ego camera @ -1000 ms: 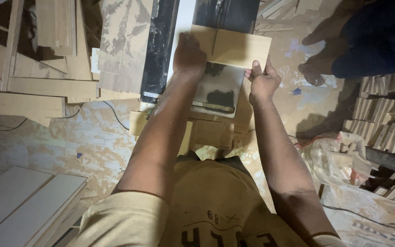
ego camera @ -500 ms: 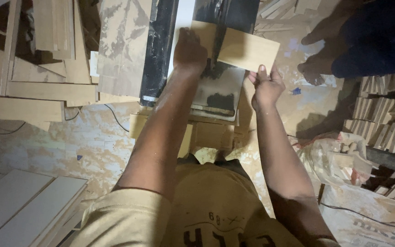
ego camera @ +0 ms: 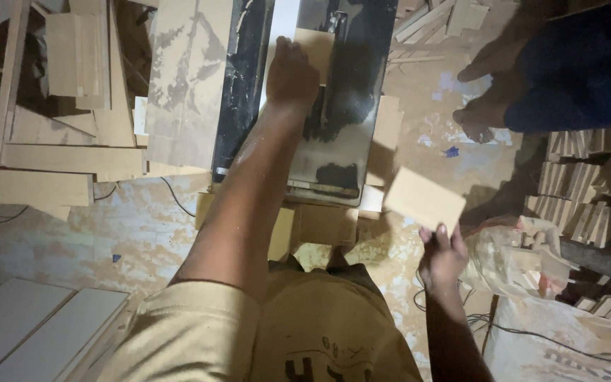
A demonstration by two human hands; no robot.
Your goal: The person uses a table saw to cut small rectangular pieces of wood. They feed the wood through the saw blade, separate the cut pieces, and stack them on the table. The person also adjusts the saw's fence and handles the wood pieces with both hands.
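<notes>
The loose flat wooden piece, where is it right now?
In the head view the wooden piece is held up in the right hand, right of the saw table, while the left hand presses another board there.

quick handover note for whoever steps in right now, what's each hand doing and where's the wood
Left hand presses a wood piece flat on the saw table.
Right hand holds a cut board by its lower edge, off the table's right side, above the floor.
Done: one board is cut and off the table.
Left: the piece under the left hand is on the table; the held board is not yet set down. Stacked cut pieces lie to the right.
</notes>
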